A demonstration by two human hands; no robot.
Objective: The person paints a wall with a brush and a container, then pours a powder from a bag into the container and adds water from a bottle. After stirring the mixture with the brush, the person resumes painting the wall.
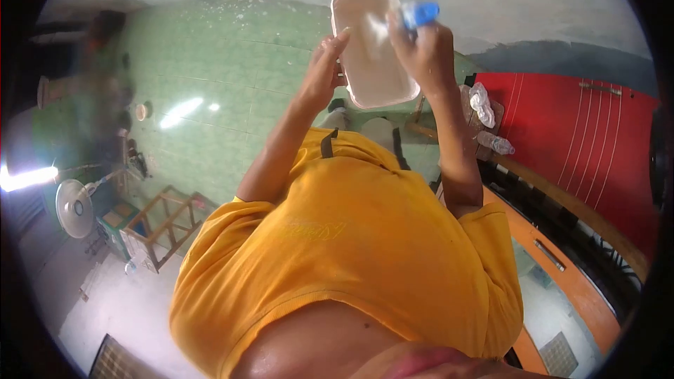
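A white rectangular foam tray (pixel 368 49) is held up in front of my yellow shirt. My left hand (pixel 324 67) grips the tray's left edge, fingers stretched along it. My right hand (pixel 423 45) holds a small blue object (pixel 420 12) pressed against the tray's upper right corner. What the blue object is stays unclear, as it is blurred.
Green tiled floor (pixel 225 98) lies below. A red panel (pixel 583 140) and an orange-framed ledge (pixel 562 267) stand at the right, with plastic bottles (pixel 495 144) and bags (pixel 481 102) nearby. A fan (pixel 74 207) and a wooden frame stool (pixel 165 224) sit at the left. A blurred person (pixel 105 63) stands at the far left.
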